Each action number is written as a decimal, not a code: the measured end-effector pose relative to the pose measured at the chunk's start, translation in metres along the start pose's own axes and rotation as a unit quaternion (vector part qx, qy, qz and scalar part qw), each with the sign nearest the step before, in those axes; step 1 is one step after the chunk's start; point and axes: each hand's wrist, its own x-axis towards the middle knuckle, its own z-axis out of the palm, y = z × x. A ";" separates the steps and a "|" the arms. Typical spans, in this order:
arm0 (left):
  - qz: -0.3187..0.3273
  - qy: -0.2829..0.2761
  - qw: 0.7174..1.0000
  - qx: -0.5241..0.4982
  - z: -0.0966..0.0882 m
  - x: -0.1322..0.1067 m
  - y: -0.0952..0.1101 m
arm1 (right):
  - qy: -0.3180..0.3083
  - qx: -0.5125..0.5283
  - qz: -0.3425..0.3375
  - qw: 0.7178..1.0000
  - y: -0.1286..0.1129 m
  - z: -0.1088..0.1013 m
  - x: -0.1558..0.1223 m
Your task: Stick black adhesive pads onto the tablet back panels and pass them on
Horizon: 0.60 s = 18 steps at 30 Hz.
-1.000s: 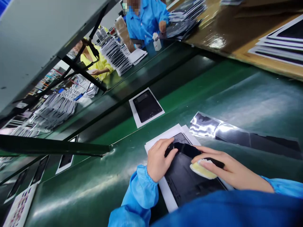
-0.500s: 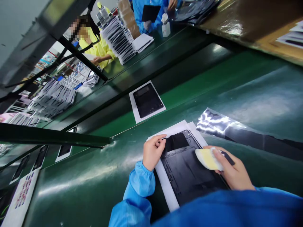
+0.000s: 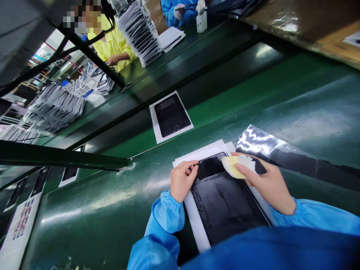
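A black tablet housing (image 3: 227, 210) lies on white paper sheets (image 3: 201, 152) in front of me. At its upper left corner, my left hand (image 3: 182, 180) is closed, thumb and forefinger pinching the edge. My right hand (image 3: 267, 180) is closed around a pale yellow and white wiping pad (image 3: 236, 166) with a dark part at its back end. The pad is over the housing's upper right, at the right end of a smooth black strip (image 3: 210, 168); whether it touches cannot be told. My sleeve hides the housing's lower end.
Another tablet housing (image 3: 172, 115) lies on white paper on the green conveyor belt (image 3: 225, 90). Clear-and-black film (image 3: 278, 150) lies right of my work. A dark metal bar (image 3: 64, 155) crosses at left. Across the line are a co-worker in yellow (image 3: 115, 45) and stacked sheets (image 3: 137, 33).
My right hand has moved up and left with the wiping pad, from the housing's right side to its top part. My left hand stays at the corner. The far co-worker's dark panel has tilted flatter.
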 end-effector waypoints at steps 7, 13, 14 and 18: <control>0.005 -0.007 1.000 0.013 0.001 0.000 -0.001 | -0.055 -0.154 -0.143 0.976 0.003 0.016 0.008; 0.010 -0.009 1.000 0.008 0.001 -0.001 -0.001 | -0.062 -0.179 -0.147 0.971 0.007 0.016 0.009; 0.011 -0.009 1.000 0.006 0.002 -0.001 -0.001 | -0.064 -0.182 -0.148 0.970 0.007 0.015 0.009; 0.005 -0.012 1.000 0.008 0.003 -0.001 -0.001 | -0.067 -0.187 -0.155 0.968 0.008 0.015 0.010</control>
